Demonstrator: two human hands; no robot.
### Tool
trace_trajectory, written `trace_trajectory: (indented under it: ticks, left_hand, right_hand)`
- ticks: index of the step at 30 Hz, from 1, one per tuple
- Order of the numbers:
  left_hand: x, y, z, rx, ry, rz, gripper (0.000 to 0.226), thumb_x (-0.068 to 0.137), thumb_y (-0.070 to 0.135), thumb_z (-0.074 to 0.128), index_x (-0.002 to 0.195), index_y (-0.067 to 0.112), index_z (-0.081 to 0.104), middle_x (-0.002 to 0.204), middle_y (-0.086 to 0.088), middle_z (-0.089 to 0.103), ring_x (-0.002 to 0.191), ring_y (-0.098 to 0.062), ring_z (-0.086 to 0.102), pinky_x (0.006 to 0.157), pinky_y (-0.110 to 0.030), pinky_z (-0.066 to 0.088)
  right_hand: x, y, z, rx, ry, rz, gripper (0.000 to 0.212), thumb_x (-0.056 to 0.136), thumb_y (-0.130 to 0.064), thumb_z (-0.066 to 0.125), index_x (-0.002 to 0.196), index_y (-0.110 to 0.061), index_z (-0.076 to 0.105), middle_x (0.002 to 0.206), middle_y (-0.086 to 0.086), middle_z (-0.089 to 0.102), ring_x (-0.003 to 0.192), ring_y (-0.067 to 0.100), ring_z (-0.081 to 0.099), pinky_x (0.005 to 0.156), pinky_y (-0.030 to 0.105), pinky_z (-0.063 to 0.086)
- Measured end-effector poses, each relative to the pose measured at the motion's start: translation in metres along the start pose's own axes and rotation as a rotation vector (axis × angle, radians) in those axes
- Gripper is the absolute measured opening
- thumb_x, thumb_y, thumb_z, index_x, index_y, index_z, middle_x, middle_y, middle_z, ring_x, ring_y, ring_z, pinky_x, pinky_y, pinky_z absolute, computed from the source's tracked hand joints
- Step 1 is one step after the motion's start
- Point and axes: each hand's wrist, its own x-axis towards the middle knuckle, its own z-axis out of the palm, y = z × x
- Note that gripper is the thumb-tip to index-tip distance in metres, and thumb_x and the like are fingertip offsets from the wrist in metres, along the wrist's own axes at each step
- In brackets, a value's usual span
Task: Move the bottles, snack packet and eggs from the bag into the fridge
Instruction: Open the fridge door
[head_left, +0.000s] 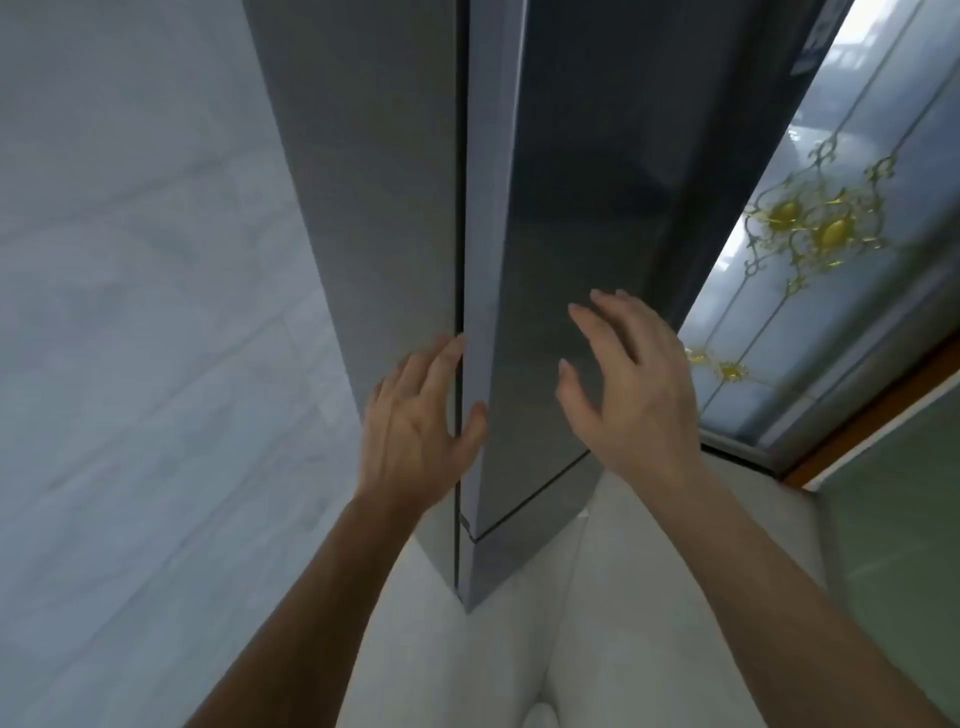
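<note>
Right now you're at the fridge (597, 171), not at the bag. No bag, bottles, snack packet or eggs are in view, so I can't tell where they sit or whether any have gone in already.

Your left hand (415, 426) is at the door (571, 291) edge: fingers spread, tips at the dark seam between door and cabinet side, thumb lying on the door's narrow edge face. It's a loose contact, not a closed grip. Your right hand (628, 384) is open with fingers splayed, palm facing the door front; whether it's touching or just off the surface, I can't tell. Neither hand is carrying anything.

The door looks shut or nearly shut, with only a thin dark line at the seam. So my read is this is a door step, either about to pull it open or just pushed closed. The picture alone doesn't settle which.

If opening: hook the left fingertips deeper into the seam and pull along the door's swing, keeping the right hand clear of its path. Then go back for the bag with the door left wide enough for two-handed loading.
</note>
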Motion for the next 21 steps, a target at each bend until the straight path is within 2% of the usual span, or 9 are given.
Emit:
trace_trajectory:
  ticks: [4, 8, 11, 14, 18, 21]
  left_hand:
    - [0.011, 0.007, 0.004, -0.073, -0.018, 0.073, 0.071, 0.093, 0.05, 0.047, 0.156, 0.025, 0.027, 0.16, 0.0, 0.034, 0.136, -0.016, 0.045, 0.108, -0.03, 0.035]
    - [0.031, 0.01, 0.009, -0.21, 0.051, 0.092, 0.08, 0.092, 0.048, 0.05, 0.159, 0.026, 0.013, 0.165, 0.007, 0.022, 0.144, -0.011, 0.036, 0.114, -0.037, 0.04]
    - [0.039, 0.013, 0.015, -0.29, 0.097, 0.086, 0.083, 0.091, 0.048, 0.053, 0.16, 0.023, 0.012, 0.165, 0.006, 0.021, 0.148, -0.01, 0.03, 0.115, -0.039, 0.04]
    - [0.043, 0.018, 0.021, -0.415, 0.147, 0.07, 0.083, 0.09, 0.044, 0.058, 0.158, 0.016, 0.02, 0.164, 0.005, 0.023, 0.149, -0.009, 0.027, 0.115, -0.037, 0.038]
    - [0.046, 0.027, 0.025, -0.545, 0.243, 0.038, 0.083, 0.087, 0.038, 0.065, 0.156, 0.021, 0.023, 0.163, 0.006, 0.025, 0.148, -0.011, 0.029, 0.115, -0.038, 0.039]
    - [0.054, 0.028, 0.021, -0.593, 0.24, 0.039, 0.085, 0.087, 0.041, 0.065, 0.155, 0.038, 0.014, 0.164, 0.013, 0.017, 0.15, -0.005, 0.02, 0.118, -0.031, 0.031]
  right_hand:
    - [0.044, -0.009, -0.028, -0.047, 0.155, -0.249, 0.042, 0.092, -0.023, 0.061, 0.129, -0.005, 0.065, 0.137, 0.019, 0.059, 0.134, 0.036, 0.051, 0.106, 0.054, 0.044]
    - [0.093, -0.015, -0.037, -0.171, 0.117, -0.471, 0.039, 0.092, -0.023, 0.059, 0.126, -0.007, 0.068, 0.139, 0.018, 0.059, 0.136, 0.035, 0.049, 0.112, 0.054, 0.037]
    - [0.123, -0.015, -0.035, -0.285, 0.09, -0.611, 0.034, 0.093, -0.023, 0.056, 0.12, -0.009, 0.07, 0.136, 0.016, 0.062, 0.135, 0.035, 0.05, 0.113, 0.056, 0.035]
    - [0.146, -0.02, -0.03, -0.371, 0.115, -0.754, 0.031, 0.096, -0.024, 0.053, 0.116, -0.01, 0.072, 0.132, 0.015, 0.065, 0.134, 0.035, 0.052, 0.117, 0.057, 0.031]
    - [0.168, -0.023, -0.026, -0.464, 0.104, -0.836, 0.033, 0.099, -0.031, 0.053, 0.119, -0.012, 0.072, 0.135, 0.014, 0.064, 0.134, 0.034, 0.052, 0.12, 0.053, 0.028]
    - [0.173, -0.023, -0.022, -0.523, 0.106, -0.82, 0.038, 0.099, -0.038, 0.053, 0.119, -0.013, 0.073, 0.136, 0.013, 0.063, 0.136, 0.031, 0.051, 0.121, 0.052, 0.024]
